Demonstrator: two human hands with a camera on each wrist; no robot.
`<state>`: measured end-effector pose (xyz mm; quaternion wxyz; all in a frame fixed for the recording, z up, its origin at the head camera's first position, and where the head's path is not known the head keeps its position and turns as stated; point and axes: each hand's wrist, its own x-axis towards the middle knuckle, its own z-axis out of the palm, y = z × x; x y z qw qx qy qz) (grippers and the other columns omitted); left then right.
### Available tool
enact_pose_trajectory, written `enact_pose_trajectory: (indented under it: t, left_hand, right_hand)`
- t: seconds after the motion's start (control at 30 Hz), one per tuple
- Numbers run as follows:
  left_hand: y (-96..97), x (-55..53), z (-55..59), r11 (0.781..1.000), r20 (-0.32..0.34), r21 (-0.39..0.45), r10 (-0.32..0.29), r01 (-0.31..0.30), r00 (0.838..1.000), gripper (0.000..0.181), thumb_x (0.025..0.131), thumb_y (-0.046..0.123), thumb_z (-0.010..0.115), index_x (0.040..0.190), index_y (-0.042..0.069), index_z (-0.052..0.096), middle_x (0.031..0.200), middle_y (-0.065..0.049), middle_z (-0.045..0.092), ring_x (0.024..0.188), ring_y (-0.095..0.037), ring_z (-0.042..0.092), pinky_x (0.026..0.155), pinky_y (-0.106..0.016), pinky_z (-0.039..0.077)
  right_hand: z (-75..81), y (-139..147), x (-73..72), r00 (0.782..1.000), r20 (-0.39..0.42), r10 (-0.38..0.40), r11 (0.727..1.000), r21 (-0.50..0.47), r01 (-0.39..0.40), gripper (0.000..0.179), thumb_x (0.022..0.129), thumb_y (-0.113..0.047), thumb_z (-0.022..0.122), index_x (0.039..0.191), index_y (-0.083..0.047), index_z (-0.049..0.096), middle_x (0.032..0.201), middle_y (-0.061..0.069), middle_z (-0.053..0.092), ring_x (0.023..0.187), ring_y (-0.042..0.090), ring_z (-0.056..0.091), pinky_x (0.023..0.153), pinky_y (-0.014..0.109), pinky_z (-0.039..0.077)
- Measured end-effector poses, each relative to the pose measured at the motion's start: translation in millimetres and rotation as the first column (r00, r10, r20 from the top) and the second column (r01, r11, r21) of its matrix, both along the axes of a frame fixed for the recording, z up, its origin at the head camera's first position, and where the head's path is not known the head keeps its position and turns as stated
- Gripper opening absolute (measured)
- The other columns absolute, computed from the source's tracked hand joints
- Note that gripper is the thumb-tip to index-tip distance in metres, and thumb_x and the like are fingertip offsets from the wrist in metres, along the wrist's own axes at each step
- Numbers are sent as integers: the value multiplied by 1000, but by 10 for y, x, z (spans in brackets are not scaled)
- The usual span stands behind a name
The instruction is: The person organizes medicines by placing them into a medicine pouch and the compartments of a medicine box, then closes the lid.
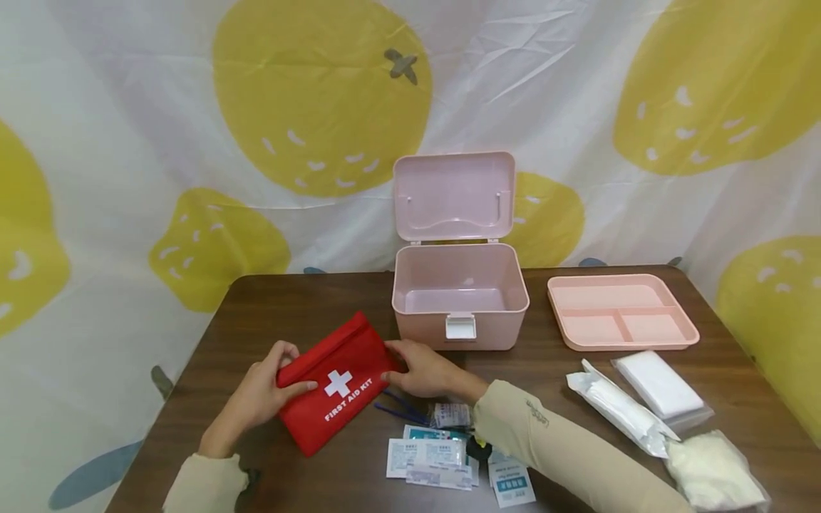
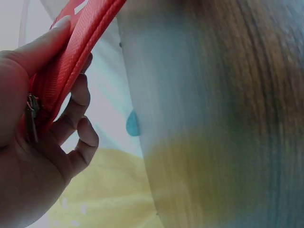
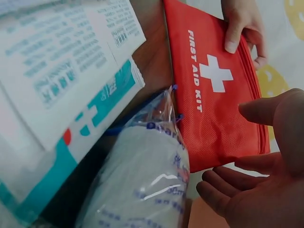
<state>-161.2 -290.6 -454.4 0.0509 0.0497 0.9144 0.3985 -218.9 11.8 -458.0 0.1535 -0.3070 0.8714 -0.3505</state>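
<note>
A red zippered first aid pouch (image 1: 333, 388) with a white cross and white lettering is held tilted over the table. My left hand (image 1: 259, 392) grips its left end, thumb on the front and fingers behind; the metal zipper pull (image 2: 32, 116) hangs by that palm in the left wrist view. At the opposite end is my right hand (image 1: 420, 368), with thumb and fingers spread about the pouch's edge. In the right wrist view the right thumb (image 3: 259, 110) overlaps the pouch front, and the other fingers extend beside the edge, loosely straight.
A pink box (image 1: 458, 331) stands lid-up behind the hands. Right of it lies a pink divided tray (image 1: 618, 348). Several flat packets (image 1: 430, 456) and a plastic-wrapped roll (image 3: 142, 175) lie under the right forearm. White wrapped packs (image 1: 661, 385) are at the right.
</note>
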Motion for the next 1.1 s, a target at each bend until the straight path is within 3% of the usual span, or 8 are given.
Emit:
enact_pose_trajectory:
  t: [0.2, 0.43, 0.67, 0.8, 0.87, 1.03, 1.1]
  left_hand:
    - [50, 75, 40, 1000, -115, -8, -24, 23, 993, 50, 80, 27, 83, 120, 15, 55, 98, -7, 72, 77, -13, 69, 66, -28, 59]
    - [159, 151, 76, 999, -195, -17, -48, 45, 980, 45, 83, 23, 81, 120, 13, 57, 98, -6, 71, 77, -12, 68, 64, -27, 59]
    - [297, 220, 120, 987, -321, -162, -48, -5, 946, 41, 82, 16, 82, 117, 12, 61, 99, -4, 70, 84, -17, 63, 64, -29, 58]
    - [360, 241, 126, 971, -406, -236, -69, -32, 911, 43, 79, 17, 84, 116, 12, 62, 97, -3, 71, 84, -17, 60, 65, -28, 56]
    - [385, 250, 122, 968, -452, -249, -88, -31, 887, 45, 77, 18, 86, 116, 11, 63, 96, -3, 72, 82, -16, 60, 66, -30, 55]
    - [429, 255, 95, 962, -567, -272, -146, -16, 811, 49, 73, 22, 89, 112, 9, 65, 94, -4, 74, 77, -13, 63, 70, -35, 54]
    - [442, 255, 84, 960, -601, -280, -167, -11, 781, 50, 71, 23, 90, 111, 9, 65, 92, -4, 74, 75, -12, 63, 70, -36, 53]
  right_hand:
    - [81, 57, 77, 993, -116, 1, 1000, -4, -2, 60, 92, -26, 67, 144, -3, 47, 136, 14, 56, 122, 28, 55, 105, 46, 45]
    - [161, 97, 147, 979, -204, -1, 1000, -25, -4, 57, 93, -25, 66, 143, -3, 49, 136, 13, 54, 123, 27, 53, 104, 44, 47]
    - [201, 102, 266, 937, -347, 46, 997, -48, -67, 49, 92, -22, 69, 137, -6, 56, 136, 10, 52, 124, 22, 48, 100, 36, 50]
    - [246, 90, 310, 894, -440, 84, 993, -43, -114, 47, 90, -21, 71, 134, -8, 59, 136, 7, 53, 124, 20, 47, 101, 34, 49]
    - [254, 79, 321, 856, -506, 110, 989, -28, -144, 46, 90, -21, 71, 132, -8, 60, 134, 6, 55, 123, 19, 47, 102, 34, 48]
    - [237, 43, 351, 743, -647, 172, 983, 57, -177, 47, 90, -24, 70, 132, -8, 60, 131, 7, 57, 121, 21, 49, 107, 40, 42]
    - [224, 32, 365, 718, -668, 195, 980, 106, -168, 49, 90, -26, 70, 135, -9, 58, 132, 6, 57, 123, 21, 48, 109, 42, 39]
